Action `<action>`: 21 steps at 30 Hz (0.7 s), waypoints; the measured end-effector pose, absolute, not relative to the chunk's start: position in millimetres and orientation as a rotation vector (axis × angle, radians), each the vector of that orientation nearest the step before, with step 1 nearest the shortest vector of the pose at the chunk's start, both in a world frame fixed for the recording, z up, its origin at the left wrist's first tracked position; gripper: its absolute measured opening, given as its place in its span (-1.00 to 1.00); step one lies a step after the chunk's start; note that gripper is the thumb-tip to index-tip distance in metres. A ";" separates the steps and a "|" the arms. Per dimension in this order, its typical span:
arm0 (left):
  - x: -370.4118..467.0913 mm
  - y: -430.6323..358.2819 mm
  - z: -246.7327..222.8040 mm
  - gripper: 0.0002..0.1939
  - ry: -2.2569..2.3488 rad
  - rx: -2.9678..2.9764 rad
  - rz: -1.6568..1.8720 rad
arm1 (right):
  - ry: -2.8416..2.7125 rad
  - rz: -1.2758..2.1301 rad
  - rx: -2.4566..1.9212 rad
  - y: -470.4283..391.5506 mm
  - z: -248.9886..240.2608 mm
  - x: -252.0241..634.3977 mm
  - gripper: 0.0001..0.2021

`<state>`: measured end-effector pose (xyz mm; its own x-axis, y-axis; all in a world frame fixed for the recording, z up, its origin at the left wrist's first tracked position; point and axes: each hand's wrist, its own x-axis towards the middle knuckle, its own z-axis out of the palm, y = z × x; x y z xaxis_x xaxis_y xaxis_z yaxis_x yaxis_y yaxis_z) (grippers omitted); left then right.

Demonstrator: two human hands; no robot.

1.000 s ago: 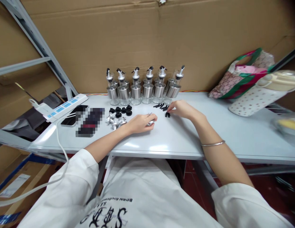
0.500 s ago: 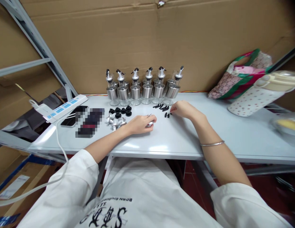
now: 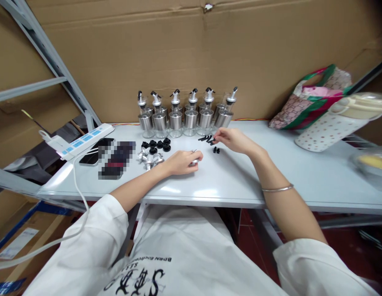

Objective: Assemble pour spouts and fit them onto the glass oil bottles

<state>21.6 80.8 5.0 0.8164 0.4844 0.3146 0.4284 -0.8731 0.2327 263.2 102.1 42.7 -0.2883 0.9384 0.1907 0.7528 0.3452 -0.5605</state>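
Note:
My left hand (image 3: 184, 162) rests on the table, fingers curled round a silver metal pourer top (image 3: 195, 161) that is partly hidden. Over the thin black levers (image 3: 206, 138), my right hand (image 3: 230, 139) pinches its thumb and forefinger together; what they hold is too small to make out. Just below its fingertips lie small black plugs (image 3: 216, 150). Left of my left hand are several loose silver pourer tops (image 3: 149, 159), with round black stoppers (image 3: 153, 144) behind them. Glass and steel bottles (image 3: 190, 119) stand in rows at the back, the front ones fitted with pourers.
On the left are a white power strip (image 3: 86, 141) with a cable, a phone (image 3: 90, 157) and a blurred-out dark item (image 3: 117, 161). A patterned bag (image 3: 304, 102), a dotted flask (image 3: 326, 127) and a plastic-covered container (image 3: 371, 162) sit at right. Cardboard (image 3: 191, 49) walls the back.
My right hand has moved left and slightly back, from the small black plugs to the thin levers. One plug near its fingertips no longer shows. My left hand stays put.

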 end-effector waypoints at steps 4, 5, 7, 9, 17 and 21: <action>21.3 81.6 5.0 -0.82 0.701 2.894 0.505 | -2.009 0.986 -1.165 94.0 42.9 247.4 -0.82; 21.2 81.7 5.2 -0.83 0.697 2.901 0.496 | -1.985 1.067 -1.115 92.2 42.6 243.7 -0.78; 21.1 81.6 5.5 -0.84 0.687 2.912 0.480 | -1.930 1.200 -1.043 89.4 42.1 237.7 -0.72; 21.0 81.6 5.8 -0.84 0.692 2.921 0.457 | -1.899 1.276 -0.993 87.4 42.0 233.4 -0.70; 21.9 80.7 8.0 -0.78 0.748 2.978 0.365 | -1.913 1.408 -0.913 81.4 45.4 226.5 -0.72; 22.3 79.6 9.3 -0.77 0.755 2.989 0.325 | -1.897 1.444 -0.928 79.9 47.3 225.1 -0.72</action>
<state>22.3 79.6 9.3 0.8595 0.4739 0.1917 0.4653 -0.8805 0.0906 225.1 79.9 47.3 -0.5931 0.8044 0.0326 0.1827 0.1739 -0.9677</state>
